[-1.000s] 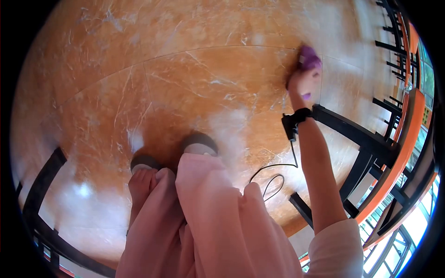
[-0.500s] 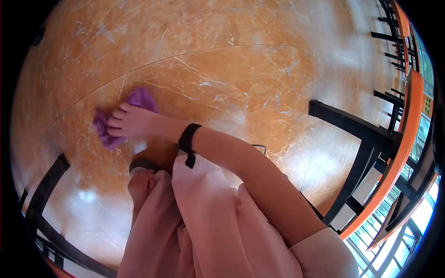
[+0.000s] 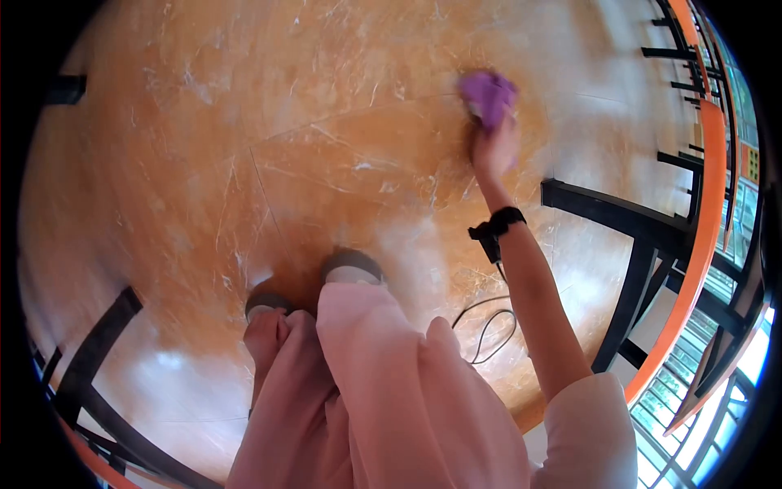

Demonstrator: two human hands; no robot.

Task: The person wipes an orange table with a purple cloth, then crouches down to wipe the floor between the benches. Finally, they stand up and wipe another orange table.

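Out at the upper right of the head view, my right hand (image 3: 498, 148) is on a purple cloth (image 3: 490, 96) bunched up against the floor, its fingers slightly blurred by motion. A black strap (image 3: 498, 226) circles my right wrist, with a dark cable leading off it. My left hand (image 3: 265, 336) is curled into a fist and rests beside my knee, against my pink trousers (image 3: 366, 342); the inside of the fist is hidden.
Below me spreads a shiny brown marbled floor (image 3: 326, 187). Black metal legs (image 3: 619, 208) under an orange-edged table (image 3: 684, 285) stand close on the right, with more black legs (image 3: 98, 342) at lower left. A looped cable (image 3: 493, 326) lies near my right arm.
My right hand has swept the purple cloth across the floor from the left to the upper right. The cloth now looks more bunched. My left hand stays by my knee.
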